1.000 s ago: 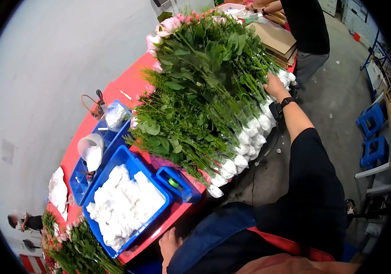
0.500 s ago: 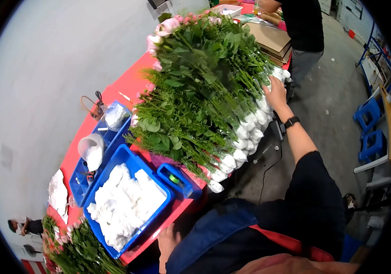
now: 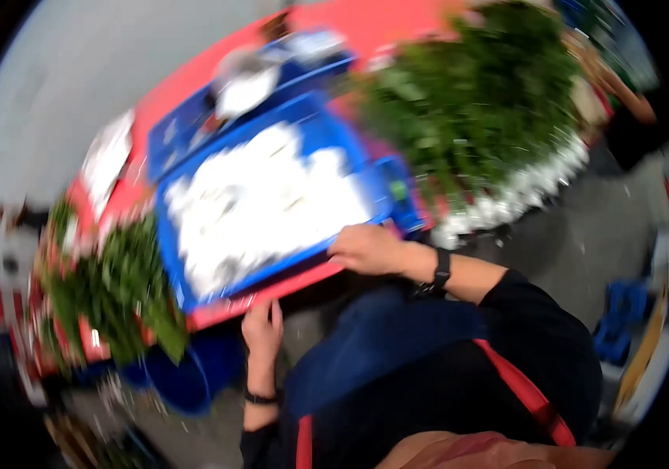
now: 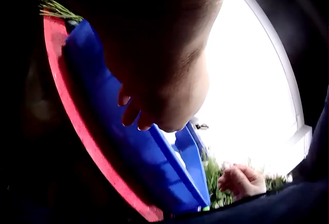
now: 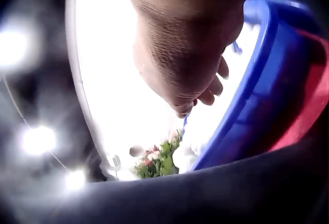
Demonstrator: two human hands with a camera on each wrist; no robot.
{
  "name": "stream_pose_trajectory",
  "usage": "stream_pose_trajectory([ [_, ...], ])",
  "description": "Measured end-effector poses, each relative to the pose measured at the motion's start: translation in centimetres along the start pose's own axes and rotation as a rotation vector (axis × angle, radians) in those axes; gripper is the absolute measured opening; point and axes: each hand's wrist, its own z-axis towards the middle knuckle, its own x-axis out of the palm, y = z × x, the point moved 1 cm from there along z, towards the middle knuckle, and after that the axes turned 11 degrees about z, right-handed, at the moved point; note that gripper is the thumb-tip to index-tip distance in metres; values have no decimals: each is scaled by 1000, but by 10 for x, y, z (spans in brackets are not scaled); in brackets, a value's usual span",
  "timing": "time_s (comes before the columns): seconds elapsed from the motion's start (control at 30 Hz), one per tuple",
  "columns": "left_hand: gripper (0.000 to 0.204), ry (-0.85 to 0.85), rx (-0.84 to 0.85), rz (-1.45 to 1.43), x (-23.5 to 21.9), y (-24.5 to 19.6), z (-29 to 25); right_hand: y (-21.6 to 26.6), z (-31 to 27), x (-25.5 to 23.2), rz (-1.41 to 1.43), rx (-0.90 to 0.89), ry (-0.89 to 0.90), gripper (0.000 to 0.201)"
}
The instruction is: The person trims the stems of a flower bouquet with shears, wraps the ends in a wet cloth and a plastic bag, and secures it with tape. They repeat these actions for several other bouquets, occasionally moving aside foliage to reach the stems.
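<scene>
In the head view, my right hand [image 3: 369, 248] is over the front right corner of a blue plastic tub [image 3: 272, 275], fingers loosely curled with nothing in them. Soft white clumps [image 3: 248, 207], like cotton wadding, fill the tub. My left hand [image 3: 262, 332] hangs by the red table's front edge, near the tub's front side, and holds nothing. The left wrist view has the left hand [image 4: 164, 95] with relaxed fingers in front of the blue wall. Seen from the right wrist, the right hand [image 5: 185, 64] has bent fingers above the tub's rim.
Flower bunches [image 3: 475, 109] with white-wrapped stem ends lie to the right on the red table [image 3: 233, 305]. More greenery [image 3: 119, 281] lies at the left. A blue divided tray [image 3: 186, 117] sits behind the tub, and a blue bucket [image 3: 186, 379] stands below. Another person's arm [image 3: 623, 94] is at far right.
My right hand has left the wrapped stem ends and come back to the tub's corner. The head view has swung right to left and blurred, bringing the tub nearer the middle. My left hand shows more fully.
</scene>
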Motion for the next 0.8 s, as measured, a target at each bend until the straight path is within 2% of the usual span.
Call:
stream_pose_trajectory([
  [0.03,13,-91,-47,5,-6,24,0,-11,10,21,62,66,36,23],
  [0.07,12,-158,-129,-2,-13,52,-4,-16,23,34,-3,148,150,23],
  [0.1,10,-181,-226,34,-34,72,-3,-21,37,45,-69,181,180,24],
  [0.13,10,-261,-259,17,-46,103,-6,-30,43,60,-102,209,169,23],
  [0.17,11,-230,-354,114,-55,141,-15,-39,46,73,-151,193,148,21],
  [0.2,12,-272,-452,123,-66,173,-17,-41,49,84,-194,189,91,20],
  [0.27,13,-402,-571,71,-80,240,-26,-45,50,100,-288,153,5,23],
  [0.33,15,-370,-696,147,-92,302,-33,-51,49,110,-278,278,-61,26],
  [0.4,23,-335,-777,240,-94,349,-28,-55,49,107,-323,278,-80,29],
  [0.43,28,-234,-872,221,-93,372,-26,-52,51,111,-354,259,-82,31],
  [0.5,31,-182,-990,272,-83,412,-17,-54,52,114,-404,276,-76,29],
  [0.57,38,-90,-1075,241,-84,421,-3,-52,53,116,-427,297,-75,27],
  [0.67,34,-473,-731,603,-90,404,15,-51,57,117,-458,288,-77,26],
  [0.73,34,-254,-740,349,-76,392,27,-50,56,118,-485,294,-85,25],
  [0.8,35,-70,-762,513,-59,383,35,-48,57,118,-499,293,-82,24],
])
